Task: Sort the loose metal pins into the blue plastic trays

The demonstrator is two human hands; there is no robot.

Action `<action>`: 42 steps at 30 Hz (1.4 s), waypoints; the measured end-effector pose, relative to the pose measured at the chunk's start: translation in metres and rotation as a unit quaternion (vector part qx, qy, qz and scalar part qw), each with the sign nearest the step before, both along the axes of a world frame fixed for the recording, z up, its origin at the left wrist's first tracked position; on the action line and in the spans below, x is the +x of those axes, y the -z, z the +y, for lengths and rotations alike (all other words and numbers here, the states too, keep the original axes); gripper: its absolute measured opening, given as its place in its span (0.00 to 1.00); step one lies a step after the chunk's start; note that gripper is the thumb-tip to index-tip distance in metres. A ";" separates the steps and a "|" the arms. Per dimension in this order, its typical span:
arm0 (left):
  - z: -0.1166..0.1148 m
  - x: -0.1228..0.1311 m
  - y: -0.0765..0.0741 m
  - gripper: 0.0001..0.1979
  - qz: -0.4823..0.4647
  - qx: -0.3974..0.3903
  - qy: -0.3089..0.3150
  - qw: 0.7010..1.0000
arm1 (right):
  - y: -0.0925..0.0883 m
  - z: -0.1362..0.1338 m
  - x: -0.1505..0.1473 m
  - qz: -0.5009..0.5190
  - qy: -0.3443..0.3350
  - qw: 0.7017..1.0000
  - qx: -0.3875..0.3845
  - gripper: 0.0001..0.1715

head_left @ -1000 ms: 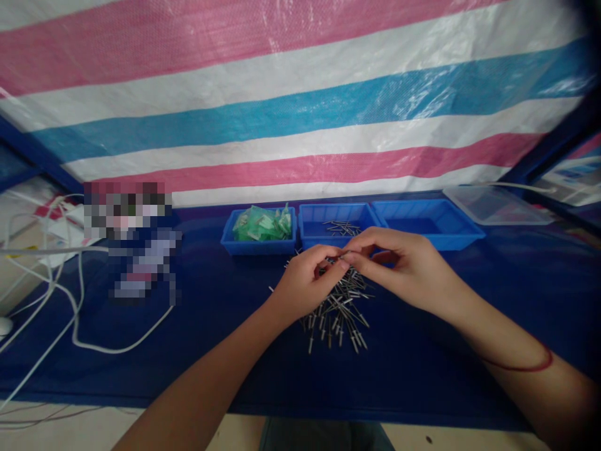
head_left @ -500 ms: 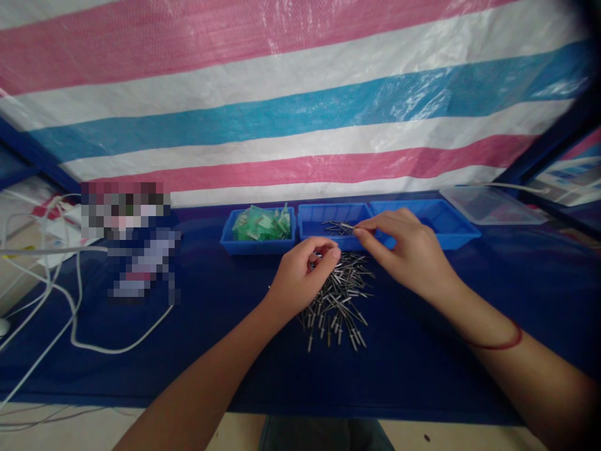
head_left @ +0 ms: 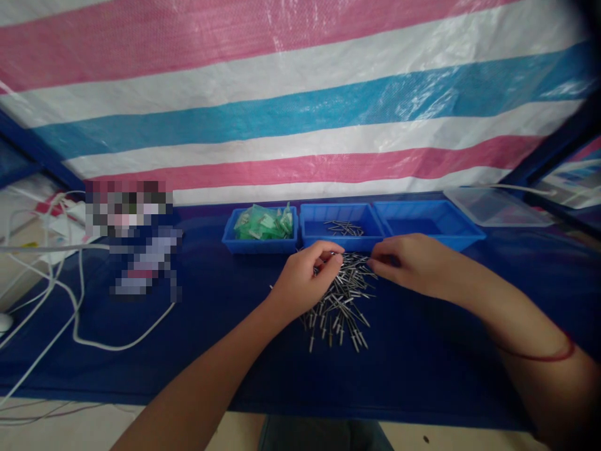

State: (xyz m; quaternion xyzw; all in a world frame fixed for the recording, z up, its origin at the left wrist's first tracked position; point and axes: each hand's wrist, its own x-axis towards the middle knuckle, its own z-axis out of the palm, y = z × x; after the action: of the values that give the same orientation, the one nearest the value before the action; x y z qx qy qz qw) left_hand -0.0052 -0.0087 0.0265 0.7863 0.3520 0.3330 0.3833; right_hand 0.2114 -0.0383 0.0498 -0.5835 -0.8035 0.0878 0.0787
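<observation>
Blue table (head_left: 422,363), piled rivets (head_left: 345,294), three bins (head_left: 328,240), white cable (head_left: 115,348)

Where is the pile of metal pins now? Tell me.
In the head view, the pile of metal pins lies just right of centre on the blue table, in front of the middle tray, partly behind the left hand.

Between the left hand (head_left: 307,275) and the right hand (head_left: 416,263) lies a narrow gap, filled below by the rivet pile (head_left: 345,300). The counter (head_left: 436,363) is open to the right of the pile and in front of it; on the left, the left forearm crosses the way. White cables (head_left: 79,300) obstruct the counter's left end. Behind the hands, the front walls of the left bin (head_left: 260,247), middle bin (head_left: 335,212) and right bin (head_left: 455,240) form a low barrier, passable from above; the striped sheet (head_left: 282,131) closes off the back.
</observation>
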 end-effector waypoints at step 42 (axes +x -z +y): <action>0.000 0.000 -0.003 0.10 0.060 0.097 0.020 0.993 | 0.007 -0.008 -0.035 0.441 0.039 0.897 -0.007 0.14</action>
State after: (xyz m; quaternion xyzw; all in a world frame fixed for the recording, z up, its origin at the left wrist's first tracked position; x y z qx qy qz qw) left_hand -0.0056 -0.0090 0.0293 0.8451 0.3248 0.3099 0.2902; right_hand 0.1761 -0.0466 0.0433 -0.5165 -0.6625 0.3381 0.4242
